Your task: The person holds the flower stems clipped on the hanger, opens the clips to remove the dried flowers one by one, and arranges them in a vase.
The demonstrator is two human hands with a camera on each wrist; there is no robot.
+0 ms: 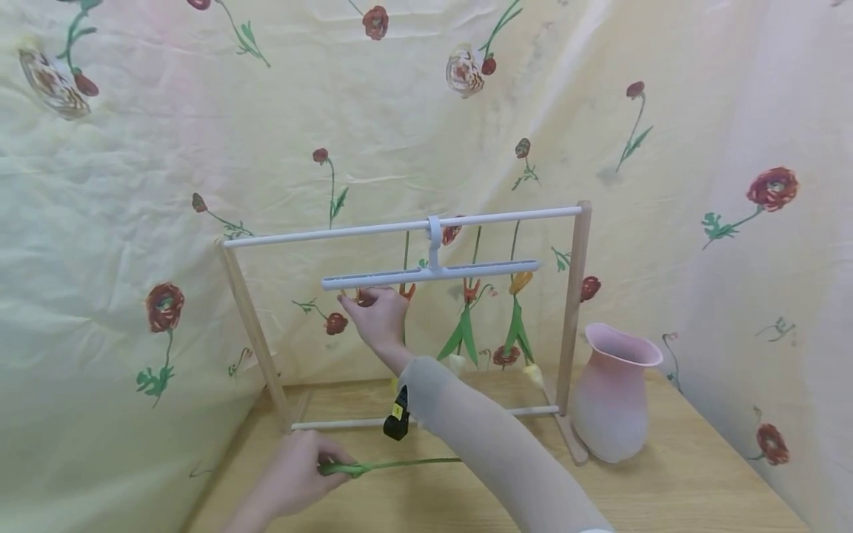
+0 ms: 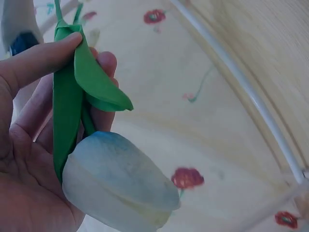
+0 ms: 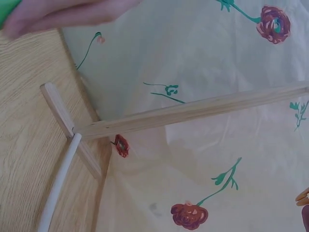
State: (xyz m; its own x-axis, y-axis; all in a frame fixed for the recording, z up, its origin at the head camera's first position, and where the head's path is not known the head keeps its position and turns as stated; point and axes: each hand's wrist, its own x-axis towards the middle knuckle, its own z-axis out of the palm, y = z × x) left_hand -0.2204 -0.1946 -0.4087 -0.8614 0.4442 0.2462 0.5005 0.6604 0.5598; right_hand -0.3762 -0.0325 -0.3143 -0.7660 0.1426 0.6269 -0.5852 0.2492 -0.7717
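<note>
My left hand (image 1: 303, 474) holds an artificial tulip by its green leaves and stem, low over the table. The pale white bloom of this tulip (image 2: 120, 181) hangs past my palm in the left wrist view, while its stem points right in the head view. Raised to the left end of a white hanger (image 1: 380, 279), my right hand (image 1: 381, 318) pinches a yellowish clip (image 1: 356, 295). Only the tip of this clip (image 3: 302, 198) shows in the right wrist view. Further along the hanger, an orange-red clip (image 1: 470, 290) and a yellow clip (image 1: 521, 281) hold upside-down tulips.
The hanger hooks onto the top bar of a wooden rack (image 1: 576, 311). Another orange clip (image 1: 409, 292) sits beside my right hand, its flower mostly hidden by my arm. A pink-and-white vase (image 1: 609, 407) stands right of the rack on the wooden table (image 1: 693, 474). Flower-printed cloth (image 1: 266, 133) surrounds everything.
</note>
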